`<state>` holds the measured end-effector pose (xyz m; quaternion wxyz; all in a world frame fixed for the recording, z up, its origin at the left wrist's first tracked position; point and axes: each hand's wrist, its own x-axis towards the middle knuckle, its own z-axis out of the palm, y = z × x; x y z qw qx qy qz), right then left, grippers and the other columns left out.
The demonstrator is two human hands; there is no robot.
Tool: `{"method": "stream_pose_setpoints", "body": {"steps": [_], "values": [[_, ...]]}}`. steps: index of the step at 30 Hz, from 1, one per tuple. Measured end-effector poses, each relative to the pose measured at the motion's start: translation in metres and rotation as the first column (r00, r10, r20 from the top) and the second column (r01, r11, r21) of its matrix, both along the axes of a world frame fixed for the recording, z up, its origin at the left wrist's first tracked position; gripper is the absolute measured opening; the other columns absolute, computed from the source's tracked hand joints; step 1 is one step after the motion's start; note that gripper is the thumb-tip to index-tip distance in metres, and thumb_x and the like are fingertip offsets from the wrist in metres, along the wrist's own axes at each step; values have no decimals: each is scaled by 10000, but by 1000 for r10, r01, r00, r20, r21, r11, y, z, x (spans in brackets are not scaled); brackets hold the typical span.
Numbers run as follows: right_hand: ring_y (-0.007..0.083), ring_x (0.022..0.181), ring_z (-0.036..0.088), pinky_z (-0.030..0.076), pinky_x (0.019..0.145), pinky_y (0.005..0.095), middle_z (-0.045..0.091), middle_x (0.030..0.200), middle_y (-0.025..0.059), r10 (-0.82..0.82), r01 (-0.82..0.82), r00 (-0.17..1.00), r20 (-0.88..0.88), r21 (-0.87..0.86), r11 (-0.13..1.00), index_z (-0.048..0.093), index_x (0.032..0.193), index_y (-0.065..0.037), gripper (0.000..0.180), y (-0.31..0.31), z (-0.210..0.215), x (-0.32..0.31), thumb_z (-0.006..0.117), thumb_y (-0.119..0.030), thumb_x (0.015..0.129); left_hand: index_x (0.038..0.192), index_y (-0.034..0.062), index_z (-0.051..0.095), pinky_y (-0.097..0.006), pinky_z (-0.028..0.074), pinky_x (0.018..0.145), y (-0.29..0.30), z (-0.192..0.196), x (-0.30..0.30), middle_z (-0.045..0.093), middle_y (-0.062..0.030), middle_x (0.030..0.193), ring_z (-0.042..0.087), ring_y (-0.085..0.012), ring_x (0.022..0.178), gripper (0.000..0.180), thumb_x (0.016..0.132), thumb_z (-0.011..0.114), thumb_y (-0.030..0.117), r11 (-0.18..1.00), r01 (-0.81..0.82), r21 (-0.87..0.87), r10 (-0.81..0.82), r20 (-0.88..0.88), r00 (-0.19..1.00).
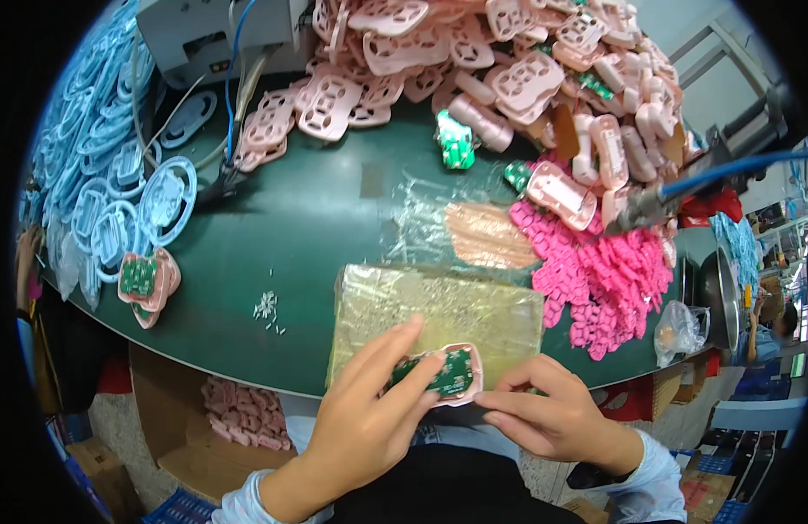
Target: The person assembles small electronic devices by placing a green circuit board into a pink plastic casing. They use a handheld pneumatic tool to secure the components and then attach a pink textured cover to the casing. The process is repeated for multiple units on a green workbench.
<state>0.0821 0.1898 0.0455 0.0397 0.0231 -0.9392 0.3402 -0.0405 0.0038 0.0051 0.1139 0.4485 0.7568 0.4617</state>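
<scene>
Both hands (456,410) on pink shell (452,375)

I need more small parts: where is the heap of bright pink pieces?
In the head view, the bright pink pieces lie on the green table to the right, beside the taped block and below the pale pink shells.

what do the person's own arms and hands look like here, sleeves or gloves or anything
Both hands are bare, with no gloves. The left hand comes out of a pale blue-white long sleeve bunched at the wrist. The right hand has the same kind of light sleeve cuff. No rings or watch can be seen.
</scene>
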Motion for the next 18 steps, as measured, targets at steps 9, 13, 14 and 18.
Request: {"method": "stream_pose_setpoints", "body": {"steps": [9, 13, 14, 18], "values": [[255, 714, 600, 481, 625, 342, 616, 820, 106, -307, 318, 948, -85, 240, 917, 670, 866, -36, 134, 48, 11, 10, 689, -28, 734, 1206, 9, 543, -461, 371, 977, -7, -6, -5, 571, -149, 1193, 510, -353, 1134, 676, 618, 819, 200, 998, 44, -39, -49, -111, 993], [284, 763, 584, 478, 657, 372, 595, 801, 104, -363, 484, 873, -326, 482, 730, 640, 833, -43, 71, 94, 3, -22, 658, -74, 772, 1238, -8, 504, -455, 368, 979, 2, -4, -5, 570, -164, 1185, 512, -356, 1119, 724, 623, 819, 208, 1000, 18, -2, -18, -90, 996], [284, 770, 585, 481, 660, 375, 596, 811, 106, -339, 471, 879, -334, 501, 726, 642, 842, -44, 80, 102, 3, -31, 656, -82, 774, 1244, -10, 495, -453, 368, 979, 3, -1, -5, 568, -170, 1185, 513, -360, 1114, 733, 624, 819, 208, 1000, 4, -3, -5, -96, 995], [286, 820, 592, 495, 689, 367, 609, 886, 101, -217, 302, 952, -215, 547, 781, 647, 906, -42, 138, 98, -3, -50, 654, -111, 786, 1220, -17, 511, -423, 406, 944, -3, 7, -10, 554, -197, 1187, 533, -359, 1078, 640, 683, 788, 194, 995, -85, 61, 92, -125, 988]]}}
